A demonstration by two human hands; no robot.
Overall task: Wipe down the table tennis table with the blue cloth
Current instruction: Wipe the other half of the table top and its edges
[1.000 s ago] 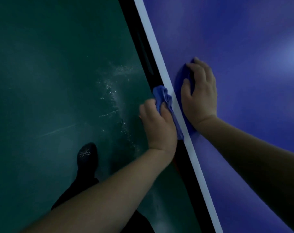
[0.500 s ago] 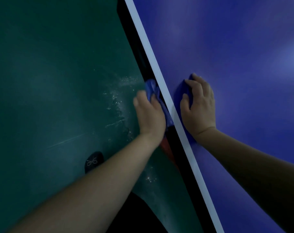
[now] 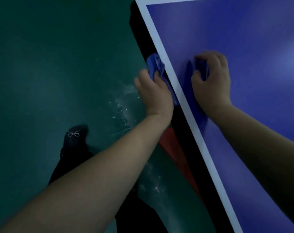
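The blue table tennis table (image 3: 244, 31) fills the right side, with a white border line (image 3: 161, 47) and a black side edge. My left hand (image 3: 153, 93) grips a bunched blue cloth (image 3: 155, 64) and holds it against the table's side edge, just below the white line. My right hand (image 3: 213, 81) rests on the tabletop, its fingers curled round a darker blue fold of cloth (image 3: 201, 69) that lies under the palm. I cannot tell whether the two blue pieces are one cloth.
A dark green floor (image 3: 58, 64) lies to the left, with white speckled marks (image 3: 122, 101) near the table. My dark shoe (image 3: 74, 137) stands on it. A red floor patch (image 3: 173, 145) shows under the table's edge. The table's far corner is at the top.
Both hands have slid along the table's edge toward its far corner, which has now come into view. My right hand's fingers have curled tighter on the fold of cloth.
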